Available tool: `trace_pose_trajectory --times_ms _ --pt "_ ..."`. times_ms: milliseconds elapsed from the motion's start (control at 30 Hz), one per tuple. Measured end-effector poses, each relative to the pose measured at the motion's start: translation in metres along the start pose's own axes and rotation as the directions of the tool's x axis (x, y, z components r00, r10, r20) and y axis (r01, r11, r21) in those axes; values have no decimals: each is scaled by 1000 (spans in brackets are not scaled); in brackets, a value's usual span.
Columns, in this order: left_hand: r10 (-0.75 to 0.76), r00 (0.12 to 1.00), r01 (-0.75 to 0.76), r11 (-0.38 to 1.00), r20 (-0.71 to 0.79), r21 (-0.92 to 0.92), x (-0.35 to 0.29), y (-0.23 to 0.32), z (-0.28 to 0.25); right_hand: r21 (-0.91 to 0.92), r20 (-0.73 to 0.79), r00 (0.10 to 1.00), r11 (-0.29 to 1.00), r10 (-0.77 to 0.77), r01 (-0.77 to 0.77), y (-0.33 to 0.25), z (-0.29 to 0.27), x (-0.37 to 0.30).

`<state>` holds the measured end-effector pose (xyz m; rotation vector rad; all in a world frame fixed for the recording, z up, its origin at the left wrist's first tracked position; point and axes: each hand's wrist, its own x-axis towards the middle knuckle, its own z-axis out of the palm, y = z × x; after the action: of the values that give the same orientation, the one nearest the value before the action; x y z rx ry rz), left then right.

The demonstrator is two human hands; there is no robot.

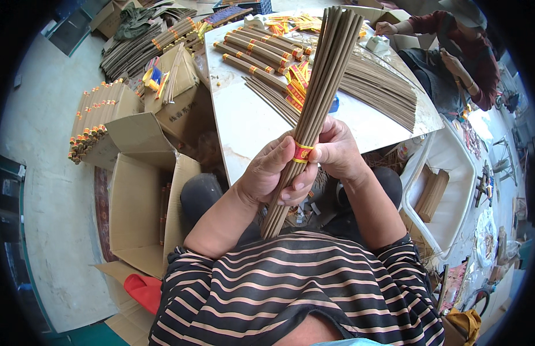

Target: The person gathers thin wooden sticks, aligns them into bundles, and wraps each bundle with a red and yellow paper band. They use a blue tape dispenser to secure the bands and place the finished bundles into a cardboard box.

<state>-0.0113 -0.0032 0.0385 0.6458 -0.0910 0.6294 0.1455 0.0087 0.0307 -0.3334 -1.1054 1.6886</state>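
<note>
A bundle of brown incense sticks (331, 63) stands tilted in front of my chest, its upper end leaning right over the table. Round its lower half runs a red and yellow paper band (302, 152). My left hand (270, 167) is closed around the sticks at the band, thumb in front and fingers wrapped below. From the other side my right hand (339, 151) grips the bundle too, its thumb pressed at the band's right edge; its other fingers are partly hidden behind the sticks.
On the white table (238, 147) lie banded incense bundles (256, 49), loose sticks (377, 89) and paper bands (298, 86). An open cardboard box (137, 202) stands left, near stacked bundles (97, 118). At right are a white tub (452, 190) and another person (475, 63).
</note>
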Motion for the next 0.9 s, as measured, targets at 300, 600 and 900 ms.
trace_pose_trajectory --times_ms 300,600,900 --pt "-55 998 59 993 38 -105 1 -6 -7 139 95 995 990 22 -35 2 2 7" --pt "-19 991 43 984 133 -172 2 -6 -2 178 163 987 984 -6 -23 8 -4 13" --pt "25 989 -3 989 146 -145 3 1 -3 304 193 981 952 -18 -42 6 9 15"
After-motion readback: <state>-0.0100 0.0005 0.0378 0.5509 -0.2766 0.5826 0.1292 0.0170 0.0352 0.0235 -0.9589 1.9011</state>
